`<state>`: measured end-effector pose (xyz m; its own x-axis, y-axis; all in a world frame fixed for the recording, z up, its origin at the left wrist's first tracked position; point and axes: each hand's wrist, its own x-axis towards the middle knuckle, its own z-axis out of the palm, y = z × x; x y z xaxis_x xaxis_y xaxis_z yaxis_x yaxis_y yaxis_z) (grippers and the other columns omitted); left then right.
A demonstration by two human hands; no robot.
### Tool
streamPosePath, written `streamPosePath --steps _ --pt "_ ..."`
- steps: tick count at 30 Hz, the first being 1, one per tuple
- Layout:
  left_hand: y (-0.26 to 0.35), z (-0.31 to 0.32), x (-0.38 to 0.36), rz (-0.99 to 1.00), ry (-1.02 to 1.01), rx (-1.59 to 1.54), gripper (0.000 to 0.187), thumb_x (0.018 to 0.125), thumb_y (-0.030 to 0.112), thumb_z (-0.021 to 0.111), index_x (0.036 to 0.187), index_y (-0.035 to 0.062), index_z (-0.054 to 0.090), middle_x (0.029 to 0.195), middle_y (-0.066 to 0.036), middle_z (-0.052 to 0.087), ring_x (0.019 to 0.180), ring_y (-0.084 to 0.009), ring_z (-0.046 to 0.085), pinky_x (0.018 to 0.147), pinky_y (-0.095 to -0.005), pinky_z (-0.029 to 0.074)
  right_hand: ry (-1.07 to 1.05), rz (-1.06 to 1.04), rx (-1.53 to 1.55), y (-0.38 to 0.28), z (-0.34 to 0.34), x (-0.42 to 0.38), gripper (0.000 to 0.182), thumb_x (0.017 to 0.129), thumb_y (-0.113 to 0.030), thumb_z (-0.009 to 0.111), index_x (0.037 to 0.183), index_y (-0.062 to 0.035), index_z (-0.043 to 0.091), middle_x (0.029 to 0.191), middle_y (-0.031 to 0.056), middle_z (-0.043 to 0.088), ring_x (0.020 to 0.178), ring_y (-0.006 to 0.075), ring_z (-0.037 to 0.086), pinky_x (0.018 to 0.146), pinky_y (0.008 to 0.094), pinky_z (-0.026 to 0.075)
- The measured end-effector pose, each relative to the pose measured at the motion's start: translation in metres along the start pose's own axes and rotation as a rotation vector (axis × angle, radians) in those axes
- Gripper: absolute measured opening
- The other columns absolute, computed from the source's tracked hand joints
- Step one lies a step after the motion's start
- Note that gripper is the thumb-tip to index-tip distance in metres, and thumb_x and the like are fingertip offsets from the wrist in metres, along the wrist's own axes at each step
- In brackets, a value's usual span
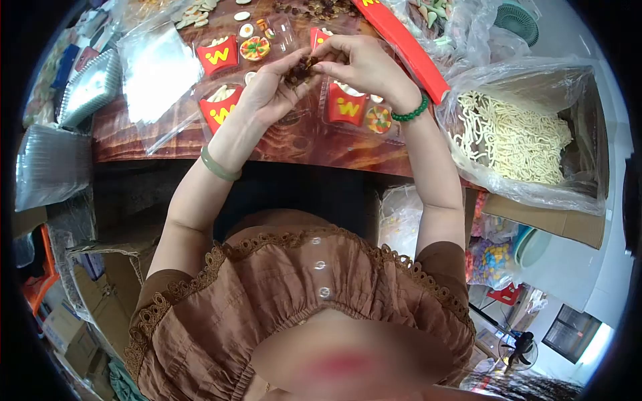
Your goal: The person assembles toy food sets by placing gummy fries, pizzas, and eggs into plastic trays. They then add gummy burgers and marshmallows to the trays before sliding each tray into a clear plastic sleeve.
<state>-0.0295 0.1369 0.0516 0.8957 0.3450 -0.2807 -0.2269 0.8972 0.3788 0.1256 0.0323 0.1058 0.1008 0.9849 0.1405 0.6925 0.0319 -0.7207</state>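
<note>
My left hand is cupped palm up, its fingers curled round a small heap of dark brown, shiny pieces. Thumb and fingers of my right hand pinch at the same heap from the right. Under and around both hands lie clear plastic trays with red fries-style boxes marked with a yellow W: a box at the upper left, another box by my left wrist, and a box below my right hand. Beside them are a small pizza-like piece and another pizza-like piece.
More brown pieces lie at the table's far side. Clear plastic sheets and stacked trays are on the left. A long red box slants at the right, near a plastic-lined carton of pale noodle-like strips.
</note>
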Motion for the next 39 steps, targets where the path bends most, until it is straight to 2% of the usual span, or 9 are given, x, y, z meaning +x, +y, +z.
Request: streamPosePath --steps 6,9,13,17,22,26,32,37,39 --pt "-0.008 -0.015 -0.017 -0.138 -0.086 -0.194 0.025 0.096 0.009 0.049 0.114 -0.006 0.057 0.107 -0.016 0.06 0.1 -0.0252 0.062 0.089 -0.0364 0.056 0.031 0.031 0.007 -0.029 -0.002 -0.023 0.016 0.083 -0.014 0.071 0.09 -0.0011 0.064 0.076 0.0004 0.064 0.07 0.0059 0.06 0.063 0.0201 0.048" --pt "-0.014 -0.028 -0.021 -0.164 -0.144 -0.272 0.027 0.096 0.01 0.047 0.115 -0.0075 0.056 0.112 -0.018 0.058 0.104 -0.0286 0.06 0.093 -0.0365 0.055 -0.017 0.167 0.407 -0.025 -0.008 -0.025 0.017 0.085 -0.016 0.071 0.094 -0.0038 0.065 0.076 -0.0036 0.062 0.069 0.0012 0.056 0.058 0.0167 0.043" --pt "-0.009 -0.034 -0.044 -0.186 -0.112 -0.243 0.031 0.098 0.013 0.045 0.121 -0.0061 0.051 0.117 -0.02 0.057 0.11 -0.0319 0.058 0.092 -0.0361 0.055 -0.162 0.212 0.497 -0.005 -0.011 -0.023 0.018 0.086 -0.016 0.07 0.098 -0.0031 0.065 0.081 -0.0022 0.065 0.07 0.0009 0.057 0.058 0.0164 0.044" --pt "-0.005 -0.052 -0.079 -0.141 0.079 -0.075 0.033 0.098 0.015 0.045 0.124 -0.0051 0.05 0.115 -0.02 0.059 0.108 -0.0324 0.06 0.09 -0.0335 0.056 -0.308 0.199 0.158 0.017 0.006 -0.004 0.02 0.085 -0.016 0.07 0.098 -0.0008 0.065 0.083 0.0009 0.067 0.071 0.0045 0.059 0.06 0.0202 0.048" --pt "-0.004 -0.063 -0.094 -0.111 0.18 -0.015 0.034 0.097 0.014 0.049 0.125 -0.0044 0.05 0.113 -0.018 0.06 0.107 -0.0306 0.061 0.087 -0.0318 0.057 -0.48 0.314 0.104 0.019 0.036 0.025 0.021 0.085 -0.017 0.07 0.097 -0.0001 0.065 0.084 0.0049 0.068 0.072 0.0089 0.063 0.062 0.0238 0.054" --pt "0.002 -0.069 -0.094 -0.076 0.206 0.029 0.034 0.096 0.015 0.05 0.124 -0.0053 0.051 0.111 -0.017 0.061 0.104 -0.0302 0.062 0.086 -0.0312 0.057 -0.553 0.281 0.062 0.018 0.054 0.036 0.022 0.084 -0.016 0.07 0.097 0.0008 0.065 0.084 0.0066 0.068 0.071 0.012 0.066 0.061 0.0247 0.054" --pt "0.01 -0.07 -0.096 -0.105 0.165 0.046 0.035 0.096 0.015 0.05 0.124 -0.0063 0.051 0.11 -0.017 0.061 0.102 -0.03 0.063 0.085 -0.0312 0.058 -0.278 -0.078 -0.22 0.018 0.069 0.022 0.015 0.082 -0.012 0.068 0.091 -0.0001 0.067 0.085 0.0102 0.069 0.075 0.0203 0.067 0.069 0.0301 0.052" --pt "0.009 -0.073 -0.094 -0.114 0.137 0.047 0.036 0.096 0.015 0.049 0.125 -0.0069 0.05 0.11 -0.017 0.061 0.101 -0.0299 0.063 0.085 -0.0313 0.058 -0.189 -0.218 -0.095 0.021 0.07 0.01 0.019 0.083 -0.007 0.066 0.101 -0.0032 0.065 0.091 0.0106 0.065 0.077 0.0232 0.065 0.07 0.033 0.052" --pt "0.009 -0.074 -0.093 -0.118 0.133 0.041 0.036 0.097 0.016 0.049 0.125 -0.0067 0.049 0.11 -0.017 0.061 0.102 -0.0301 0.063 0.085 -0.0318 0.058 -0.269 -0.294 -0.26 0.022 0.07 0.008 0.021 0.083 -0.006 0.065 0.103 -0.0042 0.063 0.094 0.0103 0.062 0.083 0.0264 0.063 0.072 0.0349 0.051"
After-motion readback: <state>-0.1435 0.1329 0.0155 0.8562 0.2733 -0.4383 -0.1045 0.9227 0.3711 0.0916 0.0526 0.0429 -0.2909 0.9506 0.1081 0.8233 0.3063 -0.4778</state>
